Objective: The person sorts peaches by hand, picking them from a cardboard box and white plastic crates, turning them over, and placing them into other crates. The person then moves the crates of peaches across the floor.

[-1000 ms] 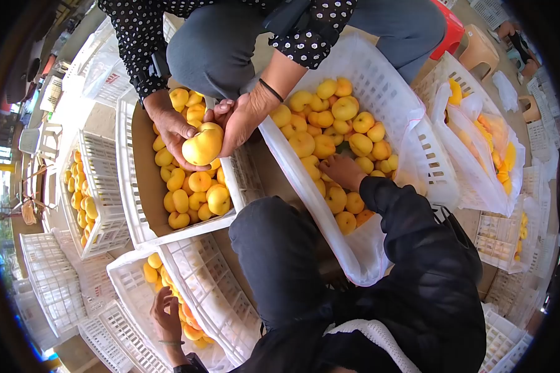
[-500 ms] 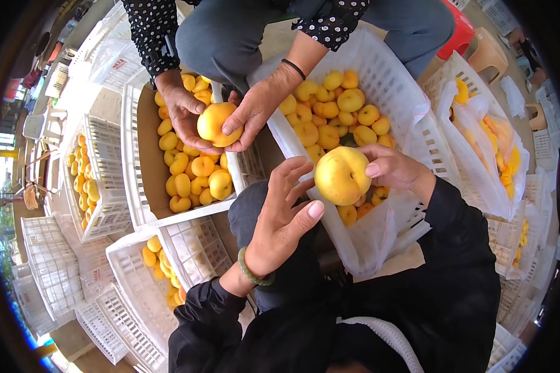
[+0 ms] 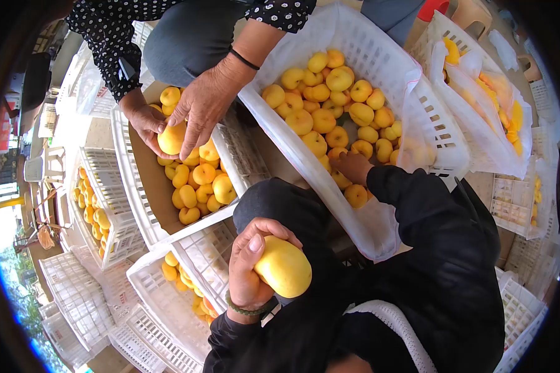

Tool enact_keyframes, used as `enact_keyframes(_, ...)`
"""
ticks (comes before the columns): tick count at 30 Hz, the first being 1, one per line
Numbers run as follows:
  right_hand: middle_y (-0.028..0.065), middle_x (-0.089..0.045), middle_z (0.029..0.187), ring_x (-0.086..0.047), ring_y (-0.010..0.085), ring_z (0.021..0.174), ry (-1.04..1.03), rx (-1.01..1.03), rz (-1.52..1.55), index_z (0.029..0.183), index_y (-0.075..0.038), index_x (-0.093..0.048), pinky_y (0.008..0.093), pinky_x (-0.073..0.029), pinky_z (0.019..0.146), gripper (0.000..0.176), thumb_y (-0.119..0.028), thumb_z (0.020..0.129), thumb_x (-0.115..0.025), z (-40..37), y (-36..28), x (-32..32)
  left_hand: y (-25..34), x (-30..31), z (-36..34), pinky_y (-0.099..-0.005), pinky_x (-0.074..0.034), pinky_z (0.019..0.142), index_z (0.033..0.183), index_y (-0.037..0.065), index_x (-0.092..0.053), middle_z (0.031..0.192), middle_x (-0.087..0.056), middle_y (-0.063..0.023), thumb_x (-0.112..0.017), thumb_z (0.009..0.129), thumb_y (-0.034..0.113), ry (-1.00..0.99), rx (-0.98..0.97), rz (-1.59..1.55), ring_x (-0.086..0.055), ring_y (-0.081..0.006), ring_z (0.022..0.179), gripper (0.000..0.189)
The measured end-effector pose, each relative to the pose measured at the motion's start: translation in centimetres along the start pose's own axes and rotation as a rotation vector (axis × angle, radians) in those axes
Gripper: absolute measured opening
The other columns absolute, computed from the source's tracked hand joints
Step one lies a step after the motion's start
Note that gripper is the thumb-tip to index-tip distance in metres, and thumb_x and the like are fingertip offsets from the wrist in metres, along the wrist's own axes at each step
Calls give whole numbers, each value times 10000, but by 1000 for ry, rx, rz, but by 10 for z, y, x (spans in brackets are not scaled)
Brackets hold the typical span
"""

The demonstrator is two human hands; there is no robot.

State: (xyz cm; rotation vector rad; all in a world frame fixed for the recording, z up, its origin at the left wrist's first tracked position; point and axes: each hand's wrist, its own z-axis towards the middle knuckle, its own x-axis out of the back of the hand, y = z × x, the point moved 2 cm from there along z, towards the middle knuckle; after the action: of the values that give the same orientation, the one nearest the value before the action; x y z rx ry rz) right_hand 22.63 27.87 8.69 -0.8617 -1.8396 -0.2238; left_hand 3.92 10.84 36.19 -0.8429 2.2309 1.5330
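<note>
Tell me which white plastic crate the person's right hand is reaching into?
The big tilted white plastic crate lined with clear plastic; the right hand touches its yellow peaches.

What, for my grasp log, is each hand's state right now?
Left hand: closed around a yellow peach.
Right hand: among the fruit in the white crate; grip cannot be told.

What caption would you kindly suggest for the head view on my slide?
Left hand grips a yellow peach while the right hand reaches into a white crate of peaches.
</note>
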Motion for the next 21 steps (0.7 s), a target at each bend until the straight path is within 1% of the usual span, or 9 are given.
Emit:
enact_keyframes(7, 151, -596, 952, -612, 337, 848, -117, 306, -130, 1023, -49, -584, 405, -507, 710, 484, -282, 630, -742, -32, -12, 74, 1, 3, 3, -311, -505, 709, 911, -3, -544, 825, -612, -170, -554, 843, 380, -74, 1, -21, -620, -226, 760, 389)
enact_keyframes(10, 116, -641, 803, -622, 235, 846, -308, -15, 477, 943, -6, -650, 298, -501, 688, 446, -368, 687, -699, -49, 10, 125, 4, 1, 5, -306, -506, 707, 920, -4, -545, 823, -614, -165, -544, 863, 327, -127, -6, -55, -625, -221, 771, 336)
enact_keyframes(12, 63, -619, 935, -599, 161, 896, -358, -62, 1280, 1082, 24, -591, 292, -498, 770, 568, -396, 705, -667, -84, 8, 159, 2, -2, 9, -301, -505, 708, 950, 0, -545, 833, -621, -155, -520, 893, 245, -143, 38, -118, -628, -210, 781, 252)
enact_keyframes(13, 92, -590, 1039, -579, 170, 962, -290, -75, 1455, 1174, 26, -516, 310, -478, 841, 640, -395, 711, -651, -102, -4, 182, 1, -6, 12, -284, -514, 647, 1023, 6, -502, 799, -620, -174, -527, 866, 381, -100, 40, 18, -625, -222, 703, 407)
enact_keyframes(15, 100, -577, 1048, -597, 151, 918, -171, 38, 1582, 1212, 16, -477, 272, -538, 643, 651, -408, 738, -616, -118, -23, 206, -2, -10, 18, -265, -505, 664, 1146, 3, -442, 825, -619, -175, -509, 890, 381, -195, 86, 7, -620, -205, 728, 461)
enact_keyframes(16, 100, -577, 1048, -597, 151, 918, -174, 51, 1574, 1212, 16, -477, 272, -538, 643, 651, -408, 738, -616, -124, -35, 218, -6, -12, 19, -257, -500, 639, 1218, 15, -393, 907, -611, -167, -506, 903, 383, -210, 67, 31, -609, -182, 734, 497)
enact_keyframes(19, 104, -584, 1013, -613, 158, 866, -193, 233, 1517, 1209, 12, -470, 272, -536, 631, 633, -441, 786, -594, -133, -81, 248, -4, -21, 19, -289, -404, 911, 1328, 31, -330, 1223, -497, -108, -562, 886, 369, -271, -41, 172, -498, -166, 1097, 602)
enact_keyframes(20, 106, -587, 987, -623, 159, 820, -187, 261, 1521, 1202, 12, -470, 266, -534, 613, 626, -470, 815, -573, -132, -96, 252, -2, -21, 17, -295, -331, 976, 1329, 30, -345, 1233, -476, -99, -594, 887, 329, -310, -85, 149, -423, -140, 1137, 589)
enact_keyframes(21, 108, -591, 962, -634, 160, 773, -187, 286, 1528, 1194, 12, -471, 259, -531, 596, 624, -499, 844, -551, -131, -111, 256, 3, -21, 13, -283, -376, 928, 1308, 28, -374, 1181, -512, -79, -587, 893, 335, -256, -145, 219, -467, -126, 1082, 559)
